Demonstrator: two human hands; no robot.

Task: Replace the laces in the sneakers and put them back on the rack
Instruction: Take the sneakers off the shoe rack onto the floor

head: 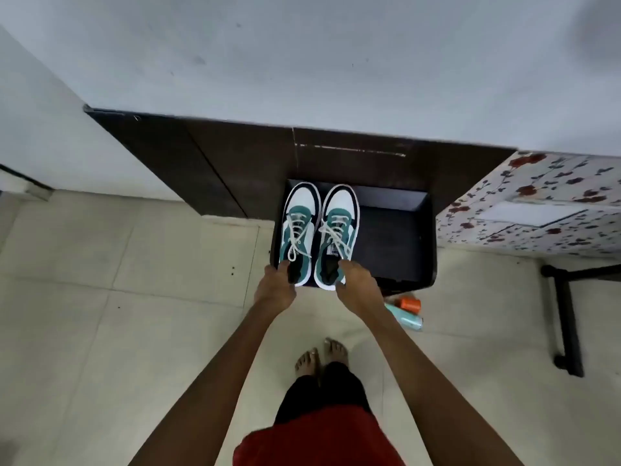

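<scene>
sneakers (302, 210), one pair, white uppers with teal panels, black toe rims and white soles; both laced with off-white laces (297, 232) tied in loose bows over the tongues. location: at the 9 o'clock end of a dark open compartment (396, 237) at the foot of a dark brown cabinet (235, 156), heels reaching out past its 6 o'clock edge; whether the soles rest on the compartment base cannot be told. orientation: left sneaker (300, 200) and right sneaker (342, 205) side by side, nearly touching, soles down, long axes parallel along the 12-to-6 line, toes to 12 o'clock toward the cabinet, heels to 6 o'clock toward the person. left hand (276, 285): arm stretched forward, fingers curled over the heel collar of the left sneaker, gripping it. right hand (357, 284): likewise outstretched, fingers curled round the heel collar of the right sneaker on its 3 o'clock side, gripping it. the hands are apart, one per shoe. surroundings: pale tiled floor (134, 314); a teal bottle (405, 319) with an orange cap lying on its side on the tiles at 5 o'clock from the right hand; a floral-patterned surface (537, 196) at 3 o'clock of the compartment; a black metal frame (568, 314) below it at 4 o'clock; bare feet (322, 354) at 6 o'clock of the sneakers, with dark trousers and a red garment nearer the camera; grey wall (302, 62) at 12 o'clock.
</scene>
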